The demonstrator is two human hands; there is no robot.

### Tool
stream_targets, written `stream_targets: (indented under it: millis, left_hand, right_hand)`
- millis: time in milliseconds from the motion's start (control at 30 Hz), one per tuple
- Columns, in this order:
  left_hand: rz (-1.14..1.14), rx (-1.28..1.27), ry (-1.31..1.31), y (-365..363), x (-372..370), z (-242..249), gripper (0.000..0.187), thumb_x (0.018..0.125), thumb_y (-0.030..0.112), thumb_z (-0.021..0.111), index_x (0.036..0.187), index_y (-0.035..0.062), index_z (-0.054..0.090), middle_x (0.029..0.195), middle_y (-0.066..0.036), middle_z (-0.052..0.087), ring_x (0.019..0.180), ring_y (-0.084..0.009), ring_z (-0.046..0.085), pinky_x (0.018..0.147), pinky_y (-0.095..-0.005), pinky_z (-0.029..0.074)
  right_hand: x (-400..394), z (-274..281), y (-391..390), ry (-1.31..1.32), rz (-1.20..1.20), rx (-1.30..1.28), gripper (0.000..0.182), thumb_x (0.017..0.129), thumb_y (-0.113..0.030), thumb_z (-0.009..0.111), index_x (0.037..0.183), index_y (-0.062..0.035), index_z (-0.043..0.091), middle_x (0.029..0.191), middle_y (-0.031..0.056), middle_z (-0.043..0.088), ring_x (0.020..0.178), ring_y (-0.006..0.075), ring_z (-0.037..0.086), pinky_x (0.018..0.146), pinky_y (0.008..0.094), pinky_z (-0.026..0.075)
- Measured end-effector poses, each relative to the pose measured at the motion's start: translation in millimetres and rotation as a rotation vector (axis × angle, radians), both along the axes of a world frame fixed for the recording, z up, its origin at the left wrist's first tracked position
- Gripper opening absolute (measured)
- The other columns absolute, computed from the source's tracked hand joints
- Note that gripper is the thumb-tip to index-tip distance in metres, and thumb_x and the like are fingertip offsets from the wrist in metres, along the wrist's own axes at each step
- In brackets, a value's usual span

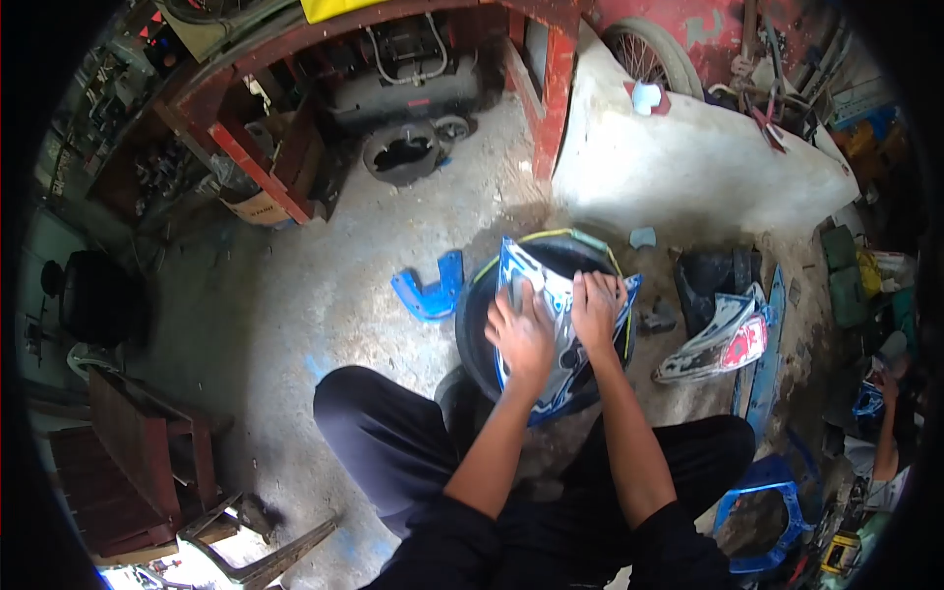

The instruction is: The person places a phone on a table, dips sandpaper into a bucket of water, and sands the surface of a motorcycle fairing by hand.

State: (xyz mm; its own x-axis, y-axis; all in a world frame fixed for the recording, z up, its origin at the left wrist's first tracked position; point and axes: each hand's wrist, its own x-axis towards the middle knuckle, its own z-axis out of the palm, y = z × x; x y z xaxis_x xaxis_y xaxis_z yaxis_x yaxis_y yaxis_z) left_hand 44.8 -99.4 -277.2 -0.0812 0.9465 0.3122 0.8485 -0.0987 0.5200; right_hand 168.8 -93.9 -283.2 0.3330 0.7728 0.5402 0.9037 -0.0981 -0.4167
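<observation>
A blue, white and grey motorcycle fairing panel (pixel 521 264) lies tilted across the mouth of a black tub (pixel 476 329) between my knees. My left hand (pixel 523 334) rests on the panel's face with its fingers spread. At the upper right part of the same panel, my right hand (pixel 596 313) has its fingers close together and bent over the surface; its thumb is hidden. Yellow-green trim runs along the tub's far rim. A blue curved plastic piece (pixel 433 290) is on the floor just left of the tub.
To the right lie a white, blue and red fairing panel (pixel 723 339) and a blue frame-like part (pixel 762 516). Another person's hand (pixel 888 383) is at the far right edge. A wooden bench (pixel 138 452) stands left; a round basin (pixel 401 155) sits beyond, near the red workbench (pixel 553 108).
</observation>
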Motion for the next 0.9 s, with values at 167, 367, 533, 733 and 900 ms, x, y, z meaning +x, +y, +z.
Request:
stream_targets:
  millis: [167,367,533,733,900]
  left_hand:
    - [0.082,-0.126,-0.029,68,-1,-5,0.034,0.105,0.035,0.052,0.129,0.0202,0.071,0.13,-0.014,0.054,0.118,-0.0366,0.05,0.093,-0.0545,0.042]
    - [0.004,-0.076,-0.023,4,-6,-4,0.037,0.103,0.037,0.054,0.134,0.0226,0.067,0.137,-0.018,0.048,0.124,-0.0408,0.045,0.102,-0.0577,0.035]
    - [0.069,-0.053,-0.041,70,-2,-17,0.036,0.104,0.036,0.052,0.133,0.0232,0.069,0.146,-0.019,0.045,0.133,-0.0416,0.041,0.105,-0.0603,0.033]
    - [0.027,-0.032,0.011,13,-9,-7,0.04,0.104,0.036,0.05,0.134,0.0191,0.069,0.152,-0.021,0.044,0.14,-0.0432,0.038,0.112,-0.0611,0.029]
    - [0.06,-0.087,-0.022,71,-6,-8,0.04,0.106,0.036,0.047,0.137,0.0216,0.067,0.157,-0.021,0.04,0.143,-0.0463,0.034,0.114,-0.0663,0.024]
  right_hand:
    - [-1,2,-2,-0.006,-0.003,-0.007,0.028,0.102,-0.024,0.055,0.088,-0.004,0.069,0.093,0.0074,0.067,0.103,0.0284,0.06,0.11,0.0487,0.031]
    - [1,3,4,-0.004,-0.006,0.037,0.028,0.102,-0.023,0.053,0.09,-0.0045,0.069,0.093,0.0076,0.067,0.102,0.0285,0.06,0.11,0.0489,0.031]
    - [0,1,-1,-0.014,0.007,0.016,0.028,0.103,-0.023,0.053,0.089,-0.004,0.068,0.092,0.0081,0.066,0.101,0.0294,0.059,0.109,0.0482,0.031]
    - [1,2,4,0.007,0.001,0.063,0.028,0.102,-0.024,0.054,0.09,-0.0045,0.069,0.091,0.0081,0.066,0.1,0.029,0.059,0.109,0.0486,0.031]
    - [0,0,-3,0.001,0.008,-0.021,0.028,0.102,-0.023,0.053,0.089,-0.0042,0.068,0.091,0.0081,0.065,0.1,0.0292,0.059,0.109,0.0486,0.031]
